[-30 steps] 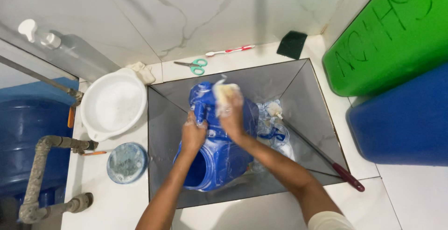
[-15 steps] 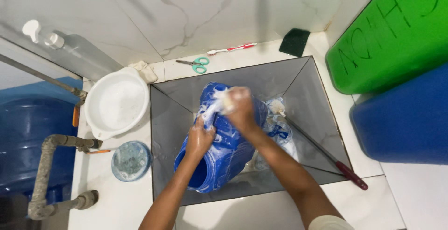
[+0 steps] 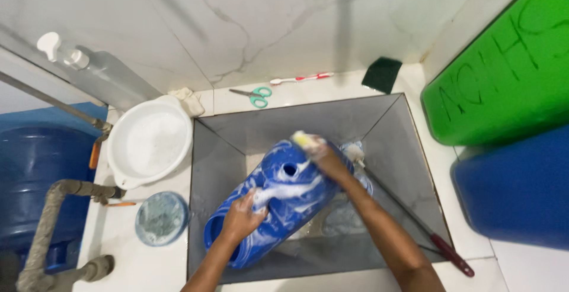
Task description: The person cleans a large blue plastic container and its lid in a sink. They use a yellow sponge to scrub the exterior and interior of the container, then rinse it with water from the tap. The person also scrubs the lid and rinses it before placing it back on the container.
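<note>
A: What are the hands doing?

B: The right hand is closed around a soapy yellow sponge and presses it onto the top end of a big blue plastic jug. The left hand lies spread and flat on the jug's lower side, fingers curled lightly against the foam, gripping nothing else.

A: And where is the jug?

B: It lies tilted on its side inside the grey square sink, wide mouth toward the near left corner, a small round hole showing on its upper face. White suds streak across it.

A: Anything else in the sink?

B: A long brush with a red handle leans from beside the jug to the near right corner, its pale head just beside the right hand. Something clear and plastic lies under it; I cannot tell what.

A: And round about?

B: On the white counter left of the sink sit a white basin and a small round blue lid. Behind the sink lie green-handled scissors, a toothbrush and a dark green scouring pad. A pump bottle leans at the wall. Right of the sink stand a green container and a blue one.
</note>
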